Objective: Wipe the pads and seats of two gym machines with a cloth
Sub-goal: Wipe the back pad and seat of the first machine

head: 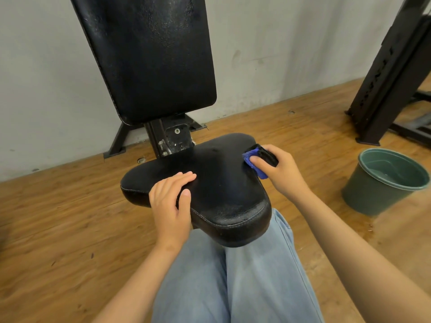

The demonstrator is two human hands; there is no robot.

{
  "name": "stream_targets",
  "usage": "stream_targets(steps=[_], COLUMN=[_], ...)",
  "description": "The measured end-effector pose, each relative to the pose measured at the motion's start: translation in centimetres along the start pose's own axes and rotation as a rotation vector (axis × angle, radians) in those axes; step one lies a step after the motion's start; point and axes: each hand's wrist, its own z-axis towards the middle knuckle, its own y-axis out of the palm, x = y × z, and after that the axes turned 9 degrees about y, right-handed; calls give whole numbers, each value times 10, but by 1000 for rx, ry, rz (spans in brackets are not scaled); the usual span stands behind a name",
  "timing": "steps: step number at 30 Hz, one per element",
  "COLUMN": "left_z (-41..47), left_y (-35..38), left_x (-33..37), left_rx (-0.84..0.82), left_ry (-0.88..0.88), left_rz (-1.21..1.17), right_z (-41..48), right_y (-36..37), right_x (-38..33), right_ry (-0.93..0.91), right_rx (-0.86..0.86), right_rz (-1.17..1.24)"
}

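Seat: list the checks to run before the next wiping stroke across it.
1. Cloth held firmly: ok, the right hand grips it, folded.
2. Cloth in contact with the seat: ok, it sits at the seat's right rear edge.
3. Seat steadied: ok, the left hand rests flat on its left front, thumb at the front edge.
4. Stroke path clear: not ok, the left hand covers part of the surface and would likely have to shift.
5. Bucket handy: ok, it stands upright on the floor to the right, with water in it.
6. Back pad already wiped: cannot tell.
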Motion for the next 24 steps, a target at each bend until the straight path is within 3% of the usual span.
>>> stream_targets(steps=[6,10,19,24], left_z=[0,0,-1,-3], left_y=[0,1,2,3], left_x=[-1,0,3,3], left_rx=[-5,-3,-2,-6], left_ry=[6,-4,-6,-7], left_rz=[-5,-6,-2,-9], right_z=[-47,-65,-81,-93], right_y=[7,3,-10,-9], right_x=[-4,-3,-27,-46], right_ry=[71,110,65,-65], right_rx=[82,66,39,54], right_rz=[278,329,210,-24])
